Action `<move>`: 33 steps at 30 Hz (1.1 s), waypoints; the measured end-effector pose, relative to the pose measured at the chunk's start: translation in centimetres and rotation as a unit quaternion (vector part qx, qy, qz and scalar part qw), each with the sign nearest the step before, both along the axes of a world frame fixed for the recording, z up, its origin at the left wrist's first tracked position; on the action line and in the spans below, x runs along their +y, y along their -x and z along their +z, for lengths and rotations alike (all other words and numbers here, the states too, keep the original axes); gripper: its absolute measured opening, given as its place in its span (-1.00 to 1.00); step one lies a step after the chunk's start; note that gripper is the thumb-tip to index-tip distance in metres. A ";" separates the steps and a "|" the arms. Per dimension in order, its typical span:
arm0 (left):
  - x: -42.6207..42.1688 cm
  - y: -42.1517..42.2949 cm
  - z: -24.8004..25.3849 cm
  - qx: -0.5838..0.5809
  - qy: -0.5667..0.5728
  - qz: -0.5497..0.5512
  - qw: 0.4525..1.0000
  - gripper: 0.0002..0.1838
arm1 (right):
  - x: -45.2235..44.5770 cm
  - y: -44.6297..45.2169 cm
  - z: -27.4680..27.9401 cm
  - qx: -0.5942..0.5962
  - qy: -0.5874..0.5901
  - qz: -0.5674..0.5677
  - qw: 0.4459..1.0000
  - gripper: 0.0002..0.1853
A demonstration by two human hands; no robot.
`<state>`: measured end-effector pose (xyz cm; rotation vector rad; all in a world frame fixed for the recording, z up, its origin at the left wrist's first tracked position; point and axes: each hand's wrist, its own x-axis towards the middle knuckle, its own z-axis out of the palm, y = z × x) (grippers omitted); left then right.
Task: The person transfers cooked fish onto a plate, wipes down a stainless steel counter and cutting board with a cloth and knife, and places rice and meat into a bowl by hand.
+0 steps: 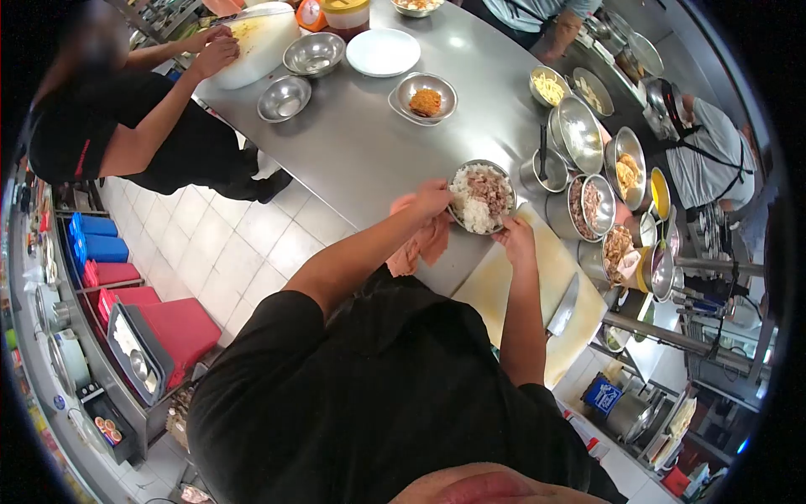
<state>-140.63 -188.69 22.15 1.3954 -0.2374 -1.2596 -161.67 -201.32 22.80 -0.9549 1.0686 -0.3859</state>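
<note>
A metal bowl (458,220) of white rice (477,213) topped with pinkish-brown chopped meat or beans (493,186) is between my hands at the table's near edge. My left hand (432,200) grips its left rim, fingers partly hidden. An orange cloth (424,245) hangs beside that hand; whether the hand also holds it I cannot tell. At the lower right rim, my right hand (516,237) pinches the bowl with its fingertips. Below my right hand lies a cutting board (537,277), and a knife (563,307) rests on it.
Pots and bowls of food (585,206) crowd the right side. A small bowl with orange crumbly food (425,102), a white plate (383,52) and metal bowls (284,99) stand farther off. One co-worker (143,126) is at left, others at upper right. Red bins (176,332) line the lower left.
</note>
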 end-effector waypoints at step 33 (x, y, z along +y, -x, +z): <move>12.5 -2.7 -2.5 -0.663 0.213 -0.102 0.710 -0.66 | -14.7 -22.2 -6.8 0.081 0.442 0.173 0.876 -0.86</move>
